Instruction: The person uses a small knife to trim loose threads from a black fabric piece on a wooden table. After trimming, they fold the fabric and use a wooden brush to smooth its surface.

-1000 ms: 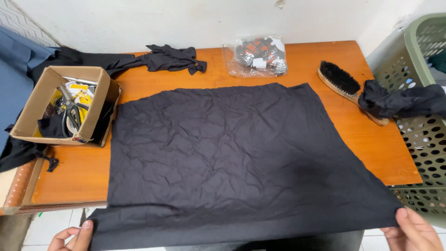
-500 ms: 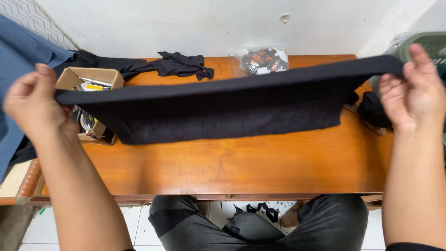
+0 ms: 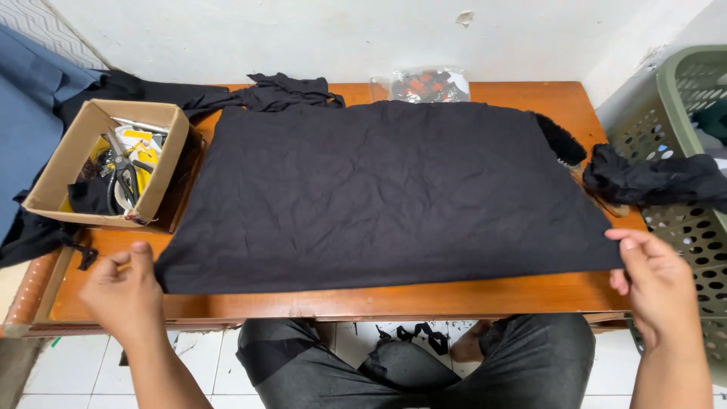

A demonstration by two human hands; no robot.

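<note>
Clearly soft and light, the creased black cloth (image 3: 386,193) lies flat across the wooden table (image 3: 424,299). Left hand (image 3: 125,291) and right hand (image 3: 659,284) pinch its near corners, probably the best holds.

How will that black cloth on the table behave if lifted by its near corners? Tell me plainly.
The black cloth would probably hang limp and sag in the middle: it lies flat with fine creases all over. It looks thin, so likely light. The left hand and right hand sit at its near corners, and it would likely drag rather than slide stiffly.
</note>
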